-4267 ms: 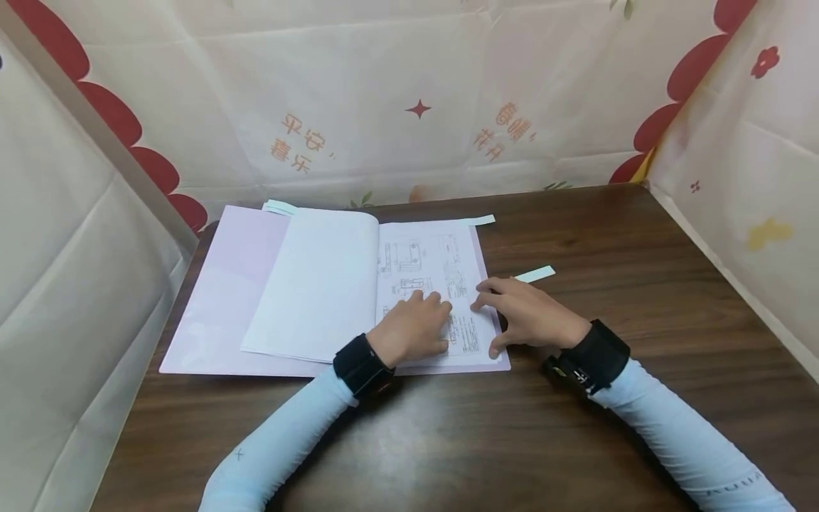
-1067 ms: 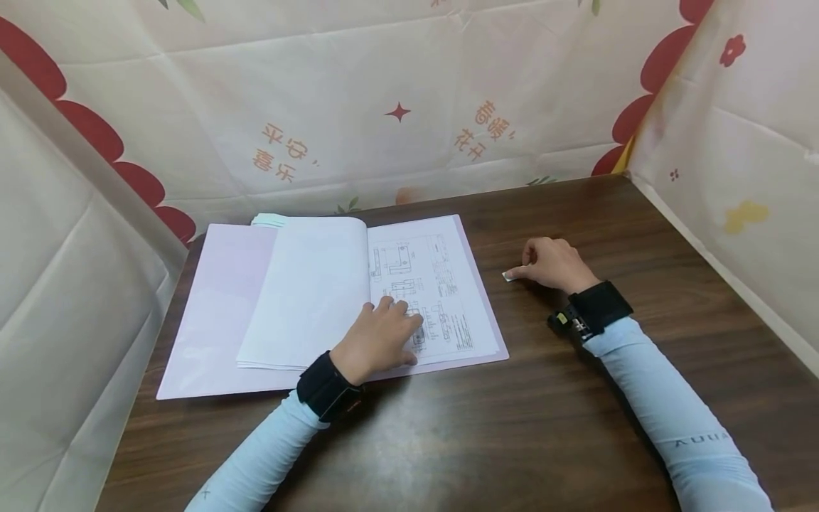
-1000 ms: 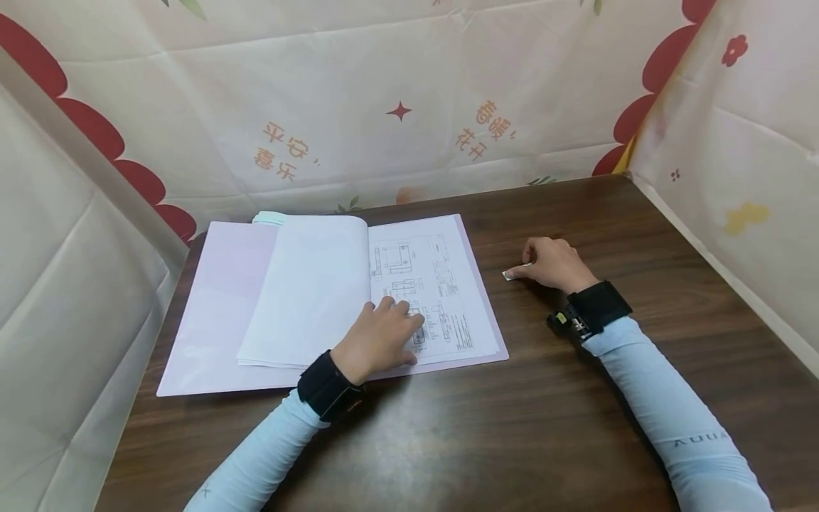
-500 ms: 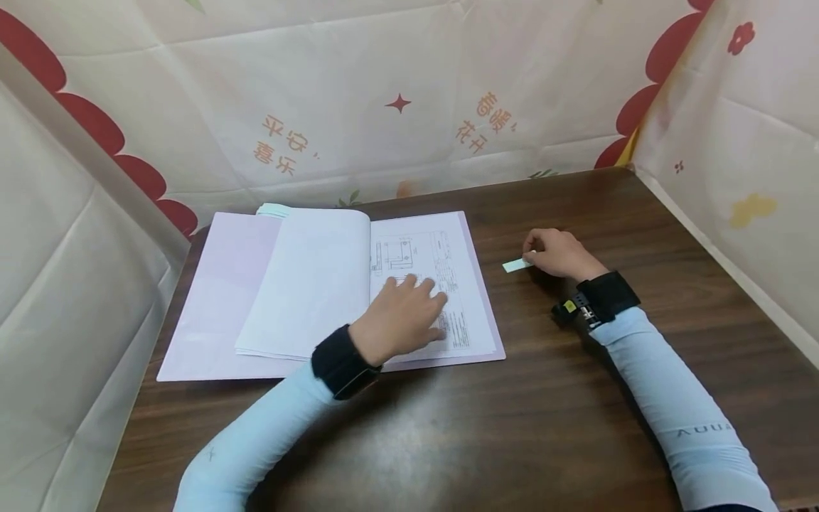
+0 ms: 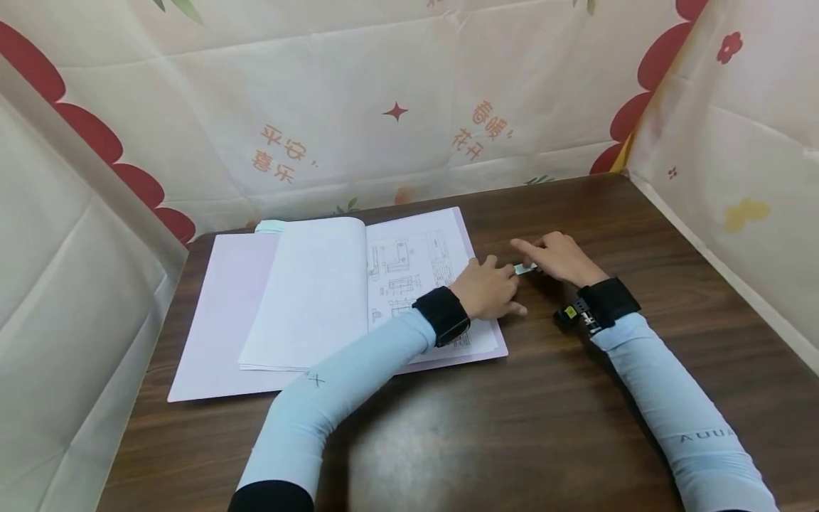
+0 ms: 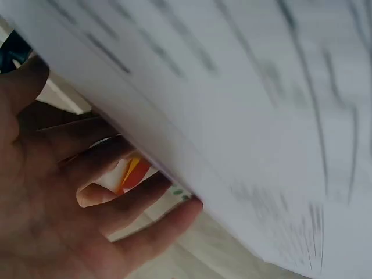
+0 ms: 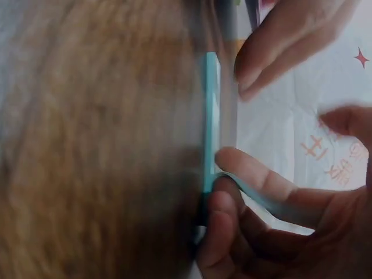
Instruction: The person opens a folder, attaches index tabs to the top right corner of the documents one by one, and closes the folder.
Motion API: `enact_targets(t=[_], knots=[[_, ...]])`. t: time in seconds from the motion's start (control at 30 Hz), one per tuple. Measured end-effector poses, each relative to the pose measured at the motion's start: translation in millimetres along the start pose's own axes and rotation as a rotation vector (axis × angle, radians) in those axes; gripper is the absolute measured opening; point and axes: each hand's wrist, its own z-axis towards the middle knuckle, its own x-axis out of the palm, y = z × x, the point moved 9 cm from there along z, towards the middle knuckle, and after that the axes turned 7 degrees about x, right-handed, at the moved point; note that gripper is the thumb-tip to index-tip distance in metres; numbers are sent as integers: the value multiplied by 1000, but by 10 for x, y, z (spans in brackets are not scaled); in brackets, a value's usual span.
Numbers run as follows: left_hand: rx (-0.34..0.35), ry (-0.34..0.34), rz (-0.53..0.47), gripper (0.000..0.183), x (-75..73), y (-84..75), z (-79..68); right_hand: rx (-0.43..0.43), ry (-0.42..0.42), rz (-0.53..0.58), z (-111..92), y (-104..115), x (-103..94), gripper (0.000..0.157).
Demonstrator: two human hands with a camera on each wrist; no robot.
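A narrow pad of pale green sticky strips (image 5: 525, 269) lies on the table between both hands. In the right wrist view its side edge is seen, and a loose strip (image 7: 261, 200) curves away between the fingers of my right hand (image 5: 559, 257). That hand pinches the strip, with one finger pointing left. My left hand (image 5: 484, 288) reaches over the right edge of an open lilac folder (image 5: 233, 299), fingers spread and fingertips close to the pad's left end. Printed technical drawings (image 5: 397, 257) fill the right page, partly hidden by the left forearm.
Turned blank white sheets (image 5: 313, 291) lie over the folder's left side, with pale green tab ends (image 5: 270, 225) sticking out at the top. Dark wood tabletop (image 5: 550, 412) extends around the folder. Printed cloth (image 5: 358, 85) hangs behind and at both sides.
My left hand has left the drawing page and moved right to the pad. The right hand stayed near its place, but its fingers shifted. Earlier, a green strip jutting past the folder's top right edge went away.
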Motion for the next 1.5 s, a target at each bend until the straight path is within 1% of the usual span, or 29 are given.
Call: enact_targets(t=[0.07,0.2,0.27,0.37,0.47,0.57,0.7,0.8,0.9,1.0,1.07,1.17,1.23,1.33,1.4,1.5], knots=[[-6,1,9,68,38,-1,51,10,-21,-13,5,9,1,59],[-16,-3,-31,64,62,15,71,2,-67,-34,24,43,-25,31],[-12,-9,-62,63,62,11,66,13,-72,-26,29,33,-34,26],[-8,-16,-82,62,75,-10,64,30,-75,-10,23,3,-42,25],[-12,-26,-75,60,106,-41,66,45,-88,-4,9,-49,-48,21],[-16,-48,-61,58,127,-59,58,50,-115,-23,-6,-90,-89,21],[-24,-76,-50,58,132,-53,45,64,-144,-41,-25,-183,-244,20],[-34,-89,-51,59,128,-38,58,73,-159,-42,-35,-328,-410,19],[-37,-94,-65,61,131,-29,76,80,-167,-17,-51,-459,-533,17],[-27,-111,-104,62,134,-17,54,75,-155,39,-54,-505,-561,15],[-20,-134,-140,62,121,6,-4,67,-148,56,-48,-487,-542,18],[-27,-165,-202,63,96,67,-170,48,-134,44,-41,-435,-484,23],[-59,-163,-246,62,106,127,-323,41,-126,33,-49,-380,-439,24],[-130,-133,-274,63,168,220,-565,9,-119,13,-61,-241,-369,21],[-179,-116,-288,62,212,268,-714,-27,-114,14,-77,-104,-327,17],[-217,-100,-293,61,248,290,-867,-80,-117,16,-82,129,-283,15]])
